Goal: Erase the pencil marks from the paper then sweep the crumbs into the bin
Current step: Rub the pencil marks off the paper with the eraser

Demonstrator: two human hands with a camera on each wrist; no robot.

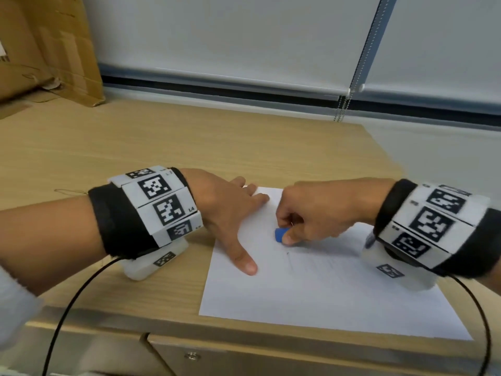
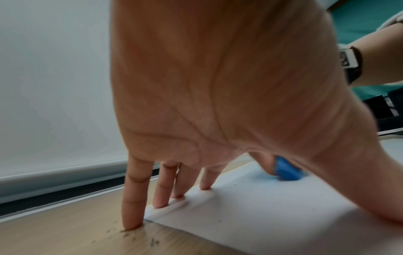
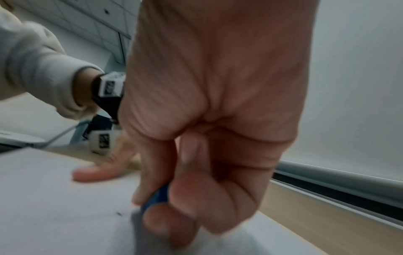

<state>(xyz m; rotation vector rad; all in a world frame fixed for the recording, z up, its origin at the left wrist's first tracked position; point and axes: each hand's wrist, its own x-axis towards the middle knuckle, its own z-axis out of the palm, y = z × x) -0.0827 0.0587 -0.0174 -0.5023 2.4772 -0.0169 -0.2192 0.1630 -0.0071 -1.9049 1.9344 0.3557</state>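
Observation:
A white sheet of paper [image 1: 320,289] lies on the wooden desk [image 1: 135,142], with faint pencil marks [image 1: 288,253] near its middle. My right hand [image 1: 311,210] pinches a small blue eraser [image 1: 279,234] and holds it down on the sheet; the blue eraser [image 2: 286,170] also shows in the left wrist view and, partly hidden by my fingers, as the eraser [image 3: 158,198] in the right wrist view. My left hand [image 1: 230,210] lies flat with spread fingers on the paper's far left corner [image 2: 174,208], thumb on the sheet. Dark crumbs [image 2: 139,237] lie on the wood by my little finger.
A cardboard box [image 1: 46,47] stands at the desk's back left. A roller blind with a bead chain [image 1: 344,104] hangs behind the desk. The desk's right edge runs just past the paper. Black cables [image 1: 67,308] trail from both wrist bands. No bin is in view.

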